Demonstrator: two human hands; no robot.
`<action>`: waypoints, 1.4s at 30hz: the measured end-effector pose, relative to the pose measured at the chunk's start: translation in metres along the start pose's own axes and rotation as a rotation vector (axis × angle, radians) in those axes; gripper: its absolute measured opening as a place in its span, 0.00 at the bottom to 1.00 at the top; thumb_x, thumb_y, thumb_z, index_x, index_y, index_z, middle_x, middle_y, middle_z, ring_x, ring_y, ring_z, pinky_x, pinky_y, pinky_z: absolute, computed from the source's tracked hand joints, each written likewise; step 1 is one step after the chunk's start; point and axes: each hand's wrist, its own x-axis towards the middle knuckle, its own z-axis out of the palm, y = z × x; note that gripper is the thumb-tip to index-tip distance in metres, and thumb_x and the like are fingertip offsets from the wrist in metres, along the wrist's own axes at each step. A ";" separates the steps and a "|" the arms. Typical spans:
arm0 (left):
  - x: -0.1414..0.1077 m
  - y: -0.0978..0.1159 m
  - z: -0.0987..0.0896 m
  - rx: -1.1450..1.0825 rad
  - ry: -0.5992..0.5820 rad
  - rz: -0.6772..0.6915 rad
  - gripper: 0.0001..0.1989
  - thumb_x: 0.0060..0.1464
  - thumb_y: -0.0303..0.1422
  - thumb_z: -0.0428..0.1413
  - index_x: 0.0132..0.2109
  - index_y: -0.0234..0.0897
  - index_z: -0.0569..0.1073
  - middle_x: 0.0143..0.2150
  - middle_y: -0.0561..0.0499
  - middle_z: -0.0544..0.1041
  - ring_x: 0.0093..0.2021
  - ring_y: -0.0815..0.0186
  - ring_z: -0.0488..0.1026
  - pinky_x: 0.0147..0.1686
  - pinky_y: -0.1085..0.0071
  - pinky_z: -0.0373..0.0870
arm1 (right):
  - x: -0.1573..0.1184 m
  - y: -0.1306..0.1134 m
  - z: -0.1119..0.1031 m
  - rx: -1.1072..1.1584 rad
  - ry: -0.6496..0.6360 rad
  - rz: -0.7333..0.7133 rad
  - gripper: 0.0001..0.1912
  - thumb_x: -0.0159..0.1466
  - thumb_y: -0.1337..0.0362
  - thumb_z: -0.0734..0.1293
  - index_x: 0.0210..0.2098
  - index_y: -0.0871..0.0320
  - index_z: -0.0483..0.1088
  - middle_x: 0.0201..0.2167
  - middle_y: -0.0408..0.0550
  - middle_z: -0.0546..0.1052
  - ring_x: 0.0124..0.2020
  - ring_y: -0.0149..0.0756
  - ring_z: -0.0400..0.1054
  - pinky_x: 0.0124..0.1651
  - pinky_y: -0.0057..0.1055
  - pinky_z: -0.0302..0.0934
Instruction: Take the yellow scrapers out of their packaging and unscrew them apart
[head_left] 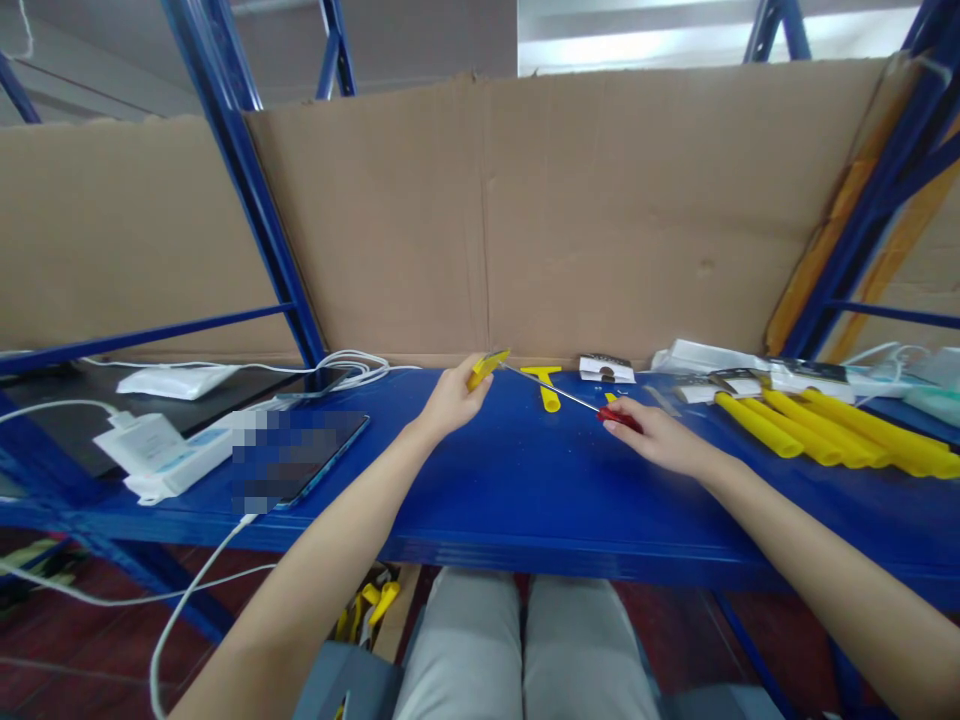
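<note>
My left hand [453,396] is closed around a small yellow piece [486,370], held up above the far part of the blue shelf top; its exact kind I cannot make out. My right hand [656,436] grips a screwdriver [619,419] by its red handle. The thin metal shaft points left and its tip ends close to the yellow piece; whether they touch I cannot tell. Beyond the shaft lies a yellow T-shaped part [550,390]. A bit of another yellow piece [611,398] shows just behind the red handle.
Several yellow tubes [840,430] lie at the right, near white packages [712,358]. A black-and-white card [606,368] stands at the back. On the left are a phone [315,460], a white power strip [202,455] and cables. Cardboard [600,220] walls the back.
</note>
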 end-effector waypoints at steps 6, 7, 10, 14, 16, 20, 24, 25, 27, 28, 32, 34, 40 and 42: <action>0.000 -0.002 -0.002 0.022 -0.015 0.012 0.17 0.54 0.35 0.50 0.47 0.33 0.73 0.36 0.47 0.79 0.35 0.63 0.75 0.37 0.70 0.69 | 0.001 -0.002 0.001 0.042 -0.043 -0.041 0.16 0.66 0.52 0.56 0.35 0.55 0.68 0.30 0.50 0.77 0.28 0.38 0.71 0.33 0.35 0.65; 0.000 -0.002 -0.002 0.027 -0.023 0.017 0.17 0.54 0.35 0.50 0.48 0.34 0.73 0.36 0.47 0.79 0.36 0.62 0.75 0.37 0.70 0.69 | 0.000 -0.001 0.001 0.055 -0.049 -0.028 0.15 0.66 0.52 0.56 0.35 0.55 0.67 0.28 0.48 0.76 0.25 0.36 0.70 0.30 0.34 0.64; -0.001 0.000 -0.001 0.044 -0.031 0.021 0.18 0.53 0.34 0.50 0.49 0.33 0.73 0.36 0.47 0.80 0.36 0.62 0.75 0.37 0.70 0.69 | -0.001 0.001 0.000 0.058 -0.040 -0.001 0.14 0.65 0.51 0.58 0.35 0.54 0.64 0.25 0.44 0.73 0.21 0.33 0.67 0.27 0.32 0.62; -0.001 0.000 0.000 0.024 -0.041 0.018 0.19 0.53 0.34 0.50 0.50 0.32 0.73 0.37 0.46 0.80 0.37 0.62 0.75 0.39 0.70 0.69 | -0.002 0.003 -0.001 0.010 -0.007 0.000 0.13 0.64 0.51 0.59 0.35 0.54 0.63 0.24 0.45 0.73 0.24 0.37 0.69 0.29 0.33 0.62; 0.000 0.000 0.000 0.020 -0.042 0.009 0.19 0.53 0.34 0.50 0.50 0.33 0.73 0.38 0.47 0.80 0.36 0.62 0.75 0.39 0.69 0.70 | -0.001 0.003 0.000 0.024 -0.018 0.025 0.14 0.64 0.50 0.58 0.37 0.54 0.64 0.28 0.47 0.76 0.27 0.39 0.71 0.32 0.35 0.64; 0.000 -0.002 -0.001 0.035 -0.013 -0.008 0.18 0.53 0.34 0.50 0.49 0.33 0.73 0.38 0.47 0.80 0.37 0.62 0.75 0.39 0.70 0.69 | 0.001 0.002 0.002 0.020 -0.044 -0.010 0.17 0.66 0.51 0.54 0.40 0.54 0.68 0.36 0.52 0.78 0.35 0.43 0.73 0.38 0.39 0.66; 0.000 -0.003 -0.001 0.046 -0.020 -0.007 0.18 0.53 0.34 0.51 0.49 0.33 0.73 0.37 0.48 0.80 0.36 0.62 0.75 0.38 0.70 0.69 | 0.001 0.002 0.001 -0.030 0.033 -0.060 0.15 0.65 0.52 0.57 0.35 0.54 0.68 0.31 0.51 0.77 0.30 0.40 0.71 0.33 0.36 0.64; 0.000 -0.003 0.000 0.043 -0.023 -0.001 0.18 0.53 0.34 0.51 0.49 0.33 0.73 0.37 0.47 0.80 0.37 0.62 0.75 0.38 0.70 0.69 | 0.001 0.002 0.001 -0.041 0.050 -0.056 0.14 0.65 0.52 0.58 0.35 0.54 0.68 0.30 0.50 0.77 0.29 0.39 0.71 0.32 0.35 0.64; 0.000 -0.003 0.001 0.032 -0.030 0.014 0.18 0.53 0.34 0.51 0.50 0.33 0.72 0.39 0.47 0.80 0.38 0.61 0.75 0.39 0.69 0.69 | 0.001 0.003 0.001 -0.052 0.055 -0.037 0.12 0.64 0.54 0.59 0.35 0.54 0.67 0.28 0.49 0.76 0.28 0.39 0.70 0.31 0.34 0.62; 0.000 -0.002 0.001 0.027 -0.033 0.019 0.19 0.53 0.33 0.50 0.50 0.33 0.72 0.39 0.47 0.80 0.38 0.61 0.76 0.40 0.69 0.69 | 0.000 0.003 0.001 -0.054 0.049 -0.026 0.11 0.64 0.54 0.59 0.35 0.54 0.66 0.26 0.47 0.75 0.26 0.38 0.70 0.30 0.33 0.61; -0.001 -0.001 0.001 0.021 -0.041 0.027 0.19 0.53 0.33 0.50 0.51 0.32 0.72 0.40 0.46 0.80 0.39 0.61 0.76 0.41 0.69 0.70 | -0.001 0.002 0.002 -0.027 0.035 0.004 0.10 0.63 0.54 0.59 0.35 0.53 0.64 0.24 0.46 0.75 0.25 0.39 0.70 0.29 0.33 0.61; -0.001 -0.002 0.001 0.020 -0.048 0.023 0.19 0.53 0.33 0.50 0.51 0.33 0.72 0.40 0.46 0.80 0.39 0.61 0.76 0.41 0.69 0.70 | -0.001 0.000 0.002 -0.006 0.020 0.017 0.10 0.63 0.54 0.58 0.36 0.53 0.63 0.27 0.47 0.76 0.27 0.40 0.71 0.31 0.35 0.62; 0.000 -0.002 0.000 -0.008 -0.004 -0.011 0.18 0.54 0.33 0.51 0.51 0.32 0.72 0.39 0.47 0.80 0.38 0.62 0.75 0.41 0.70 0.69 | 0.001 -0.005 0.001 0.001 -0.040 0.004 0.16 0.66 0.54 0.53 0.36 0.54 0.66 0.32 0.52 0.77 0.32 0.42 0.72 0.37 0.39 0.64; 0.000 -0.001 0.000 -0.013 -0.011 -0.006 0.18 0.53 0.33 0.51 0.51 0.32 0.72 0.38 0.47 0.80 0.37 0.63 0.75 0.40 0.70 0.69 | 0.002 -0.003 0.001 -0.020 -0.007 -0.005 0.15 0.66 0.53 0.53 0.35 0.54 0.66 0.30 0.51 0.76 0.31 0.41 0.71 0.35 0.37 0.63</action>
